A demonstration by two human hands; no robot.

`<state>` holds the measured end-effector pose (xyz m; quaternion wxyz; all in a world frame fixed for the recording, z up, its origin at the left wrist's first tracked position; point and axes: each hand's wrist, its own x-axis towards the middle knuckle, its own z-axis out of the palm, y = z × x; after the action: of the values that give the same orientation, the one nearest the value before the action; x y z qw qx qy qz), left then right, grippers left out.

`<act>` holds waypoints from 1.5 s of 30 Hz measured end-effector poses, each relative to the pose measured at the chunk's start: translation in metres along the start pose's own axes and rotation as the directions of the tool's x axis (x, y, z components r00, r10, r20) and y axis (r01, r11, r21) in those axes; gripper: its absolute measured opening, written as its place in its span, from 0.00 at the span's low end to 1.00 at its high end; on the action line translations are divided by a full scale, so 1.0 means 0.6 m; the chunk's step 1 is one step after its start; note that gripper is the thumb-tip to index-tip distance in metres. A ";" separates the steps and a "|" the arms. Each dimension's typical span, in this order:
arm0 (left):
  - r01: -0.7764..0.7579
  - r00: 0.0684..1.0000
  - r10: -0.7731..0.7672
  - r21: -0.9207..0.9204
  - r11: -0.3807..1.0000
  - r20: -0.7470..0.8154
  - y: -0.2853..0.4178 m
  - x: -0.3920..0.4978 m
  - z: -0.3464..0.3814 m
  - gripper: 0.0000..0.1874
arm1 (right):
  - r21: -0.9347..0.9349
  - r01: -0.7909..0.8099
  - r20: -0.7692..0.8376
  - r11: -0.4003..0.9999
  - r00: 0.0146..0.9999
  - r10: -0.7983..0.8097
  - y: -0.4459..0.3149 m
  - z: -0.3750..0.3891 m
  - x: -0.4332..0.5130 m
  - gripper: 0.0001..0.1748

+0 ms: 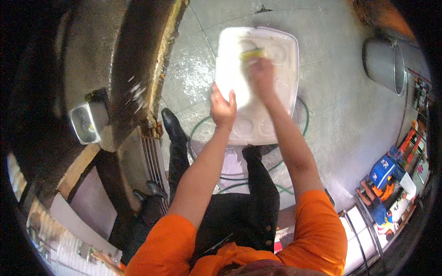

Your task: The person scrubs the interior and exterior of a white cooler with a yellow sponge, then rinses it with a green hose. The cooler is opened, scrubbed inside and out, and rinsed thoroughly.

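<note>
A white plastic panel with round recesses (286, 76), much like a cooler lid, is in front of me, wet and glaring brightly on its left half. My left hand (223, 108) grips its left edge, thumb on the upper face and the other fingers along the rim. Blurred by motion, my right hand (263, 74) presses a yellow and green sponge (252, 54) against the panel's upper middle. The sponge is partly covered by the fingers.
Wet grey flooring (188, 74) surrounds the panel, with a green hose (306, 114) looped around and under it. A large metal pot (381, 63) lies at right. A metal container (84, 123) sits left, beyond a dark ledge (131, 69). Other people (380, 189) are at lower right.
</note>
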<state>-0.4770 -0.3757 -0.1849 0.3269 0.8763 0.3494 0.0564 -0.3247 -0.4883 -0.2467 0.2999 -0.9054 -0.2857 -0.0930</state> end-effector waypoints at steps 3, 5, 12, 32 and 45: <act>0.119 0.975 -0.097 -0.101 0.988 0.199 0.058 0.004 -0.012 0.38 | -0.409 -0.231 -0.248 0.883 0.959 0.136 0.066 0.024 0.098 0.09; 0.185 0.950 -0.156 -0.088 0.979 0.269 0.049 0.015 -0.021 0.38 | -0.215 -0.304 -0.080 0.928 0.953 0.293 0.002 0.062 0.157 0.11; 0.150 0.970 -0.138 -0.046 0.988 0.202 0.024 0.028 -0.016 0.38 | -0.455 -0.121 -0.076 0.882 0.992 0.097 -0.017 0.041 0.174 0.24; 0.234 0.924 -0.203 -0.057 0.971 0.325 0.023 0.019 -0.016 0.40 | -0.415 -0.078 -0.111 0.907 0.993 0.035 -0.072 0.097 0.151 0.14; 0.170 0.952 -0.153 -0.041 0.985 0.266 0.020 0.022 -0.020 0.39 | 0.680 -0.132 0.600 -0.721 0.666 0.444 0.005 -0.133 0.194 0.20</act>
<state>-0.4643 -0.3673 -0.1696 0.4016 0.8336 0.3716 -0.0757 -0.2274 -0.4841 -0.1445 0.9307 -0.1814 0.2069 0.2410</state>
